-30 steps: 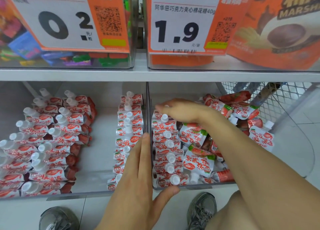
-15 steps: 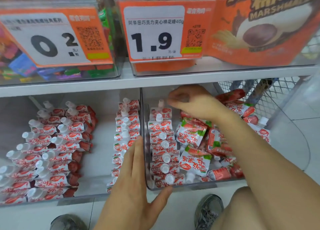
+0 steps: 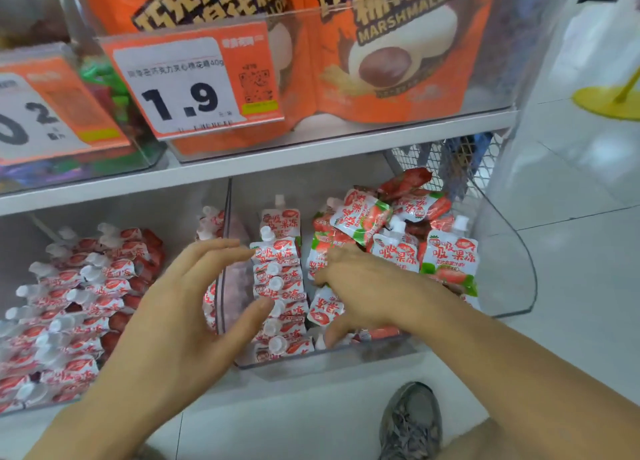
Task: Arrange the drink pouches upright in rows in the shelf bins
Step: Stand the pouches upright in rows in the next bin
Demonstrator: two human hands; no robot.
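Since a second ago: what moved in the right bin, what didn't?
The right hand pulled back from the rear of the row into the loose pouches, palm down. The left hand lifted off the right bin wall, fingers now spread open beside the upright row. That row and the left bin's rows stayed put.

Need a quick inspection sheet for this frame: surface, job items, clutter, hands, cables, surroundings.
Surface: white shelf holding clear bins; right bin in work, left bin beside it.
Job's things: neat row of pouches standing along the right bin's left wall; loose pouches heaped to its right; left bin's pouches already in rows.
Clutter: nothing seen beyond the unsorted heap.
Grippers: left hand open, fingers spread beside the neat row; right hand reaching into the heap, grip hidden.
Cables: nothing seen.
Surroundings: marshmallow bags and 1.9 price tag above; wire mesh behind; shoe on the tiled floor.
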